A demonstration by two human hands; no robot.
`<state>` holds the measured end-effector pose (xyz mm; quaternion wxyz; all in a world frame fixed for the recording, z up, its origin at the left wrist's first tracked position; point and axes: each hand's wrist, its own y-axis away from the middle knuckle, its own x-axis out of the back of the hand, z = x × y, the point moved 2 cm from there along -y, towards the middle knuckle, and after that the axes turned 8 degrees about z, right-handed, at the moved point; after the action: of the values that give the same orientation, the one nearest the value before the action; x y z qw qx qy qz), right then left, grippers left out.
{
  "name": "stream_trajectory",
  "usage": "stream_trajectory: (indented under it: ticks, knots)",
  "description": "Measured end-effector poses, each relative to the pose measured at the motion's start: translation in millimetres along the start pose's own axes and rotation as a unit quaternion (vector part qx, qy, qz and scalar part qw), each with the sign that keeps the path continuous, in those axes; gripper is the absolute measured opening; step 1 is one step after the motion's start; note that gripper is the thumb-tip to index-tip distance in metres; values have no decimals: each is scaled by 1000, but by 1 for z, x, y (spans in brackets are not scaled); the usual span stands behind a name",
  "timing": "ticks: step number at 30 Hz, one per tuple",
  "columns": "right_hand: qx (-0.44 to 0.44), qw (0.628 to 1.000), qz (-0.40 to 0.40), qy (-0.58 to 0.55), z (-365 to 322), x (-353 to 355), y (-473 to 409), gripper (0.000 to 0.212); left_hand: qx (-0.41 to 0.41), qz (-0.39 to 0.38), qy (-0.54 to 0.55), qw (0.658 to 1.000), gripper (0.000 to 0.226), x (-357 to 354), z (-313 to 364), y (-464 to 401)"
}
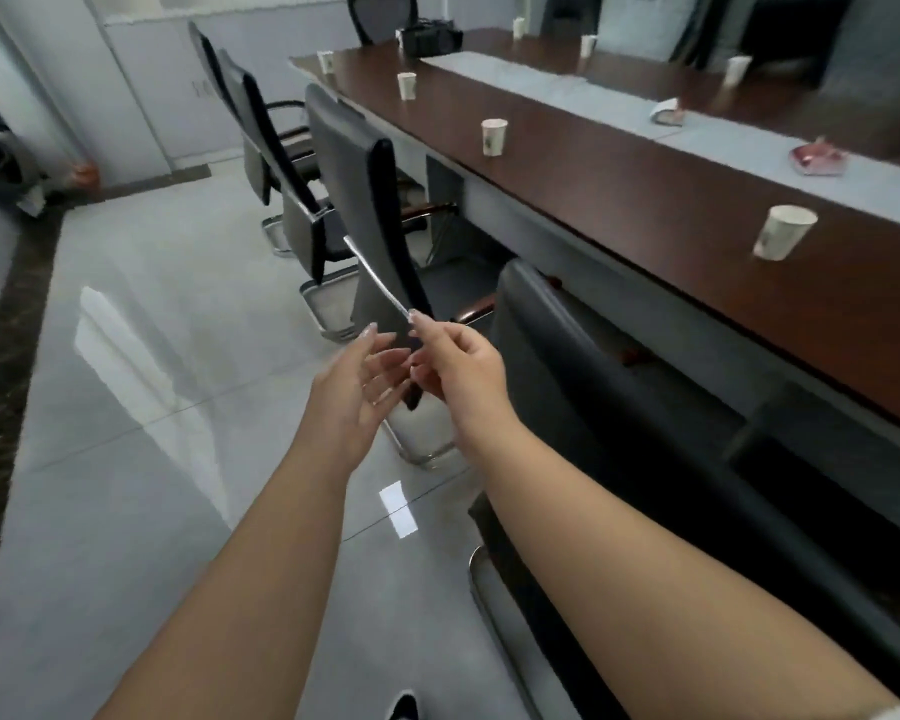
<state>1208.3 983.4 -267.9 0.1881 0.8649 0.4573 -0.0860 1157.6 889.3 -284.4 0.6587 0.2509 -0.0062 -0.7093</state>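
Beside the worktop, office chair: backrest stretches away ahead.
Right hand: pinches its near edge.
Left hand: spread, just alongside.

Glossy grey tile floor, dark border strip left; white cabinets behind; long brown table, paper cups along it

The right hand covered the lower edge of the chair back, its grip unclear. The nearest chair ran off the bottom edge.
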Motion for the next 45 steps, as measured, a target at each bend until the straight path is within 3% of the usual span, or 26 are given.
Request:
stream_trajectory:
  ticks: [6,9,13,18,22,26,29,30,33,35,38,40,43,45]
  knots:
    - [110,981,135,-86,-63,5,-15,13,19,-159,-25,987,22,-78,39,-54]
    - [158,965,198,-71,-84,27,-2,13,5,-236,-47,971,20,-112,51,-57]
    - [198,939,281,-13,-97,69,28,13,-11,-355,-82,931,17,-138,46,-32]
    - [194,908,371,16,-104,108,72,17,-50,-483,-164,859,18,-146,38,26]
    - [179,888,413,88,-104,134,110,19,-116,-533,-277,791,25,-148,33,53]
    - [158,874,425,176,-92,153,144,15,-218,-556,-422,682,19,-151,23,67]
    - [166,847,455,219,-77,159,158,12,-264,-554,-441,655,12,-156,18,67]
    - [171,827,478,241,-70,161,164,12,-265,-561,-443,647,12,-156,15,67]
    - [173,719,584,335,-58,173,180,14,-259,-585,-446,626,21,-160,9,65]
    - [190,698,631,280,-45,184,190,13,-257,-616,-456,589,29,-164,5,66]
    - [201,744,626,117,-15,191,192,27,-284,-642,-489,518,49,-165,-3,69]
    - [182,761,622,39,4,189,186,34,-353,-635,-522,447,66,-164,-9,72]
    - [170,759,628,-31,13,188,177,22,-482,-586,-558,337,79,-162,-21,77]
    - [185,739,647,-30,8,194,172,26,-526,-559,-556,318,80,-166,-27,77]
